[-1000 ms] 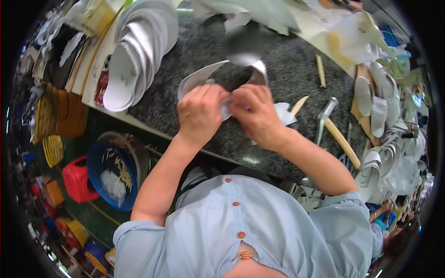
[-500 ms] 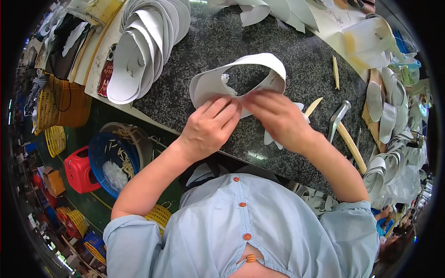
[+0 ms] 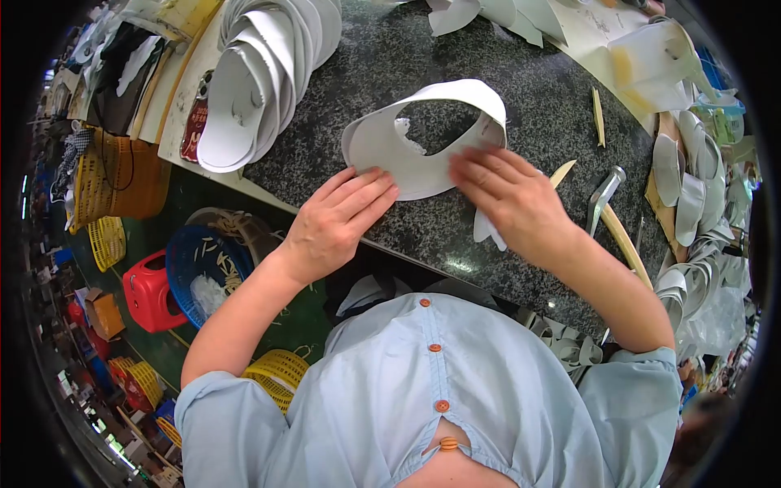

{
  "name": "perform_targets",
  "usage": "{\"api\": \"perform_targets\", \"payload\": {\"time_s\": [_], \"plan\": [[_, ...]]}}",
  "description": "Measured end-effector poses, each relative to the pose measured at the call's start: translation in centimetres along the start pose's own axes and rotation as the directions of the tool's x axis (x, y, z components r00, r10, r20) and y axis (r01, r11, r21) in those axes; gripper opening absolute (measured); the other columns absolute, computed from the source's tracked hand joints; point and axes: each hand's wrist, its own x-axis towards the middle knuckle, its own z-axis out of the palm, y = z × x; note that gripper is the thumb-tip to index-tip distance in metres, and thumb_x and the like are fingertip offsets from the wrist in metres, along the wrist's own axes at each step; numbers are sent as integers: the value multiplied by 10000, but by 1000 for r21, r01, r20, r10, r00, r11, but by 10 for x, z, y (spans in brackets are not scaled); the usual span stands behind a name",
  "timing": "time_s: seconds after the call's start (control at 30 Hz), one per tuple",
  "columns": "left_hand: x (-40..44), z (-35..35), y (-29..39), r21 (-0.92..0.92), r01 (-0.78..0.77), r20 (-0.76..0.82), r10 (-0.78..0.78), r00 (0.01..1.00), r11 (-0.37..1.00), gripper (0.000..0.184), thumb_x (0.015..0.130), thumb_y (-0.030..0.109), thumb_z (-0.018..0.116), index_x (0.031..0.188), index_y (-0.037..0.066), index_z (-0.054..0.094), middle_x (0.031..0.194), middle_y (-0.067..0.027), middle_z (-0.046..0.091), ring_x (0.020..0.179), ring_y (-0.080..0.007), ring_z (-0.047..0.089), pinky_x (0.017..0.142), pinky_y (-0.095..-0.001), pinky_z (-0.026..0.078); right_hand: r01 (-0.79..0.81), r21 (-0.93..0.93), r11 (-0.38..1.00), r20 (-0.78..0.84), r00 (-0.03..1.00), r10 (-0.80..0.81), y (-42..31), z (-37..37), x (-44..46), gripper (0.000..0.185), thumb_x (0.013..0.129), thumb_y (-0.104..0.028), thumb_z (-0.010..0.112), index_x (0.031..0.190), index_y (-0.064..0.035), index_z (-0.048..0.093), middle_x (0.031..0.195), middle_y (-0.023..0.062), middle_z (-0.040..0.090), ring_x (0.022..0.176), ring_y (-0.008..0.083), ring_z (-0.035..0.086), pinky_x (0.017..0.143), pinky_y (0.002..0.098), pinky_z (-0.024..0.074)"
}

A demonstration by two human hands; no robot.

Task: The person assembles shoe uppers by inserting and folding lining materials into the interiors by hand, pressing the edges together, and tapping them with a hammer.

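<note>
A white curved piece with a large oval opening (image 3: 370,140) lies on the dark speckled stone slab (image 3: 358,77). My left hand (image 3: 346,210) rests its outstretched fingers on the piece's lower left edge. Over its lower right part, my right hand (image 3: 512,195) lies with fingers extended, slightly smeared by motion. A small ragged white scrap shows inside the opening's left end. Partly under my right hand are small white scraps (image 3: 486,231). Neither hand is closed round anything.
Stacked white pieces (image 3: 236,114) stand at the upper left. To the right are a metal-headed hammer (image 3: 604,195), a pale pointed strip (image 3: 561,172), a translucent jug (image 3: 651,65) and more white pieces (image 3: 667,171). A blue basket (image 3: 183,272) is below left.
My hands have moved apart from the middle of the piece, the left one leftward and the right one rightward. Both have gone from bent fingers to flat ones, and the piece's opening is uncovered.
</note>
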Motion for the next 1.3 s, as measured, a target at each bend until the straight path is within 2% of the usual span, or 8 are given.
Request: {"api": "perform_targets", "payload": {"time_s": [0.13,0.23,0.33,0.43,0.63,0.9,1.07,1.3], "plan": [[12,-12,10,-104,64,-30,-68,997,993,440,751,-112,512,1146,11,662,1178,-124,650,1125,-289,620,981,-410,499,-7,-45,999,-128,992,2,-12,-2,16,410,771,-110,594,1163,1,640,1205,105,619,1196,249,546,1104,437,382],[22,-29,13,-619,236,137,-192,972,749,488,666,-117,426,1069,-1,676,1040,-161,688,954,-331,677,862,-373,535,144,-133,981,-217,961,-171,4,10,26,325,757,-127,617,1063,-40,679,1111,68,626,1149,228,558,1098,435,391],[57,-55,9,42,-66,-152,71,986,997,449,712,-101,520,1119,24,661,1191,-149,649,1083,-257,640,1027,-416,454,259,-173,950,-254,920,-298,40,-5,25,322,728,-150,611,1033,-111,707,1124,18,626,1168,208,550,1141,420,361],[68,-25,-20,365,-294,-7,319,948,883,381,779,6,587,1157,24,638,1248,-131,611,1098,-247,619,1090,-445,402,305,-231,924,-146,928,-343,57,-18,20,454,769,-135,589,1218,-145,658,1271,16,607,1249,233,529,1133,434,364],[61,15,-11,262,-291,-49,313,948,920,371,800,92,594,1155,-9,638,1092,-122,619,989,-264,629,959,-407,511,-22,-7,1000,-33,999,22,14,-10,1,557,830,-80,562,1386,-97,524,1440,66,511,1369,225,435,1176,413,301],[52,6,-9,236,-311,-5,321,947,921,428,755,105,633,1164,-21,636,1123,-103,620,1024,-274,618,919,-391,509,-76,120,990,-10,997,78,9,0,-9,541,815,-20,555,1354,-75,549,1448,58,506,1376,224,429,1161,422,316],[68,8,17,-160,-46,-121,27,992,986,438,714,167,764,1110,17,653,1084,-110,620,1002,-290,618,880,-417,505,-67,291,954,-83,992,95,9,3,-7,577,723,67,595,1288,-54,586,1391,106,541,1327,301,464,1125,437,369],[77,24,19,-42,-101,-116,96,989,994,210,792,27,664,1001,39,682,962,-85,650,873,-258,651,759,-362,540,-197,539,819,-129,942,311,26,-2,-18,554,698,128,553,1222,-43,605,1291,114,593,1227,325,532,1047,442,430]]}}
